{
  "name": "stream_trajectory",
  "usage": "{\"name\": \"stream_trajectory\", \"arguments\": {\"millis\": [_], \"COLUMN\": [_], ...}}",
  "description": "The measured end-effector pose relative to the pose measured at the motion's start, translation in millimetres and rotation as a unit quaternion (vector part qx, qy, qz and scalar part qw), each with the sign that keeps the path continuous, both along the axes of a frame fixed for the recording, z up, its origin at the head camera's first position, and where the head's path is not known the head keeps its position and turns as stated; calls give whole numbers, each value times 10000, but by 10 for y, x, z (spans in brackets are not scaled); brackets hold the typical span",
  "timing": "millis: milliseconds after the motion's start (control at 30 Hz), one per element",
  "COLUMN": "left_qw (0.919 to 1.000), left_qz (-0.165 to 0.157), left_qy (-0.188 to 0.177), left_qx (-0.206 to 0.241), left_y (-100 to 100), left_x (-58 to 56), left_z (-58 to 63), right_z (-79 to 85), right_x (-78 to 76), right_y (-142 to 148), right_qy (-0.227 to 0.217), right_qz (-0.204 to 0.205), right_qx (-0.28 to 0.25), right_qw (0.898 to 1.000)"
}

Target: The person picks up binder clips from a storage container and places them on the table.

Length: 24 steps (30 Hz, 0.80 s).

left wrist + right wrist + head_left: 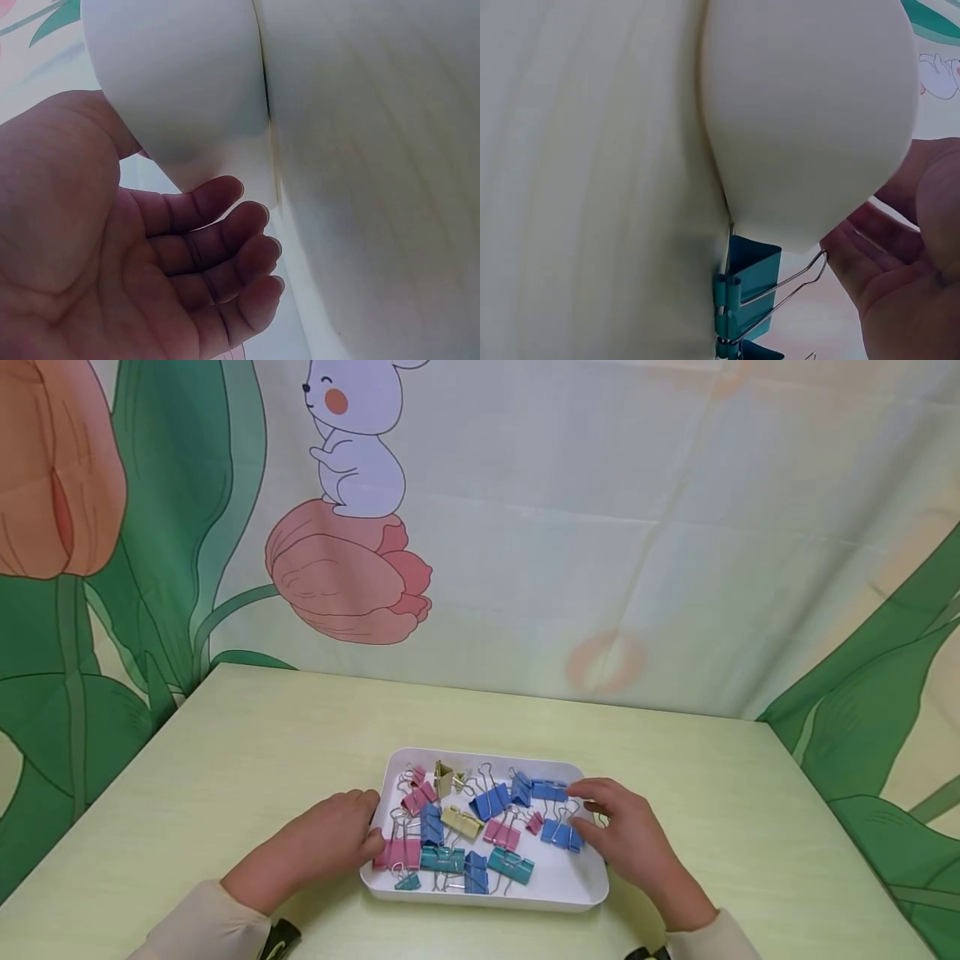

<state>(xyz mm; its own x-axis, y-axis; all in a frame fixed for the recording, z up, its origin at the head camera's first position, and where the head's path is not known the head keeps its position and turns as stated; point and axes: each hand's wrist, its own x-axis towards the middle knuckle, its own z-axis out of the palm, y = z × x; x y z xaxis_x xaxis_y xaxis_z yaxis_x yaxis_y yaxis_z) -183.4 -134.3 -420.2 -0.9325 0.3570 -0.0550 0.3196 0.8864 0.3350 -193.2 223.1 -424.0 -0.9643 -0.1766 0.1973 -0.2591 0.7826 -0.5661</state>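
Note:
A white tray (561, 881) lies in front of me with several binder clips in it: blue (491, 802), pink (502, 834), yellow (462, 822) and teal (512, 865). At its left end my left hand (324, 837) holds the wall, thumb over the rim and curled fingers outside. Over the right end reaches my right hand (633, 831), thumb and forefinger apart beside two blue clips (562, 835); whether the tips touch them I cannot tell. The right wrist view shows a teal binder clip (754, 289) on the table outside the tray, hidden from the head view.
The pale yellow table (712, 785) extends around the tray on all sides. Part of another teal clip (759, 351) shows at the bottom of the right wrist view. A printed curtain (525, 543) with flowers and a rabbit hangs behind the table's far edge.

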Motion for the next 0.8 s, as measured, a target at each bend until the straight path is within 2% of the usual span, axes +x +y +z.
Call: {"name": "stream_trajectory", "arguments": {"millis": [300,800], "left_qw": [9999,9999], "left_qz": [-79,-24], "left_qy": [63,-24], "left_qx": [12,95], "left_y": [0,8], "left_x": [3,-5], "left_z": [0,6], "right_z": [-10,-6], "right_x": [-20,-54], "right_y": [-40,-84], "right_qy": [-92,370], "right_qz": [-17,134], "right_qx": [569,929], "right_qw": [9983,9949]}}
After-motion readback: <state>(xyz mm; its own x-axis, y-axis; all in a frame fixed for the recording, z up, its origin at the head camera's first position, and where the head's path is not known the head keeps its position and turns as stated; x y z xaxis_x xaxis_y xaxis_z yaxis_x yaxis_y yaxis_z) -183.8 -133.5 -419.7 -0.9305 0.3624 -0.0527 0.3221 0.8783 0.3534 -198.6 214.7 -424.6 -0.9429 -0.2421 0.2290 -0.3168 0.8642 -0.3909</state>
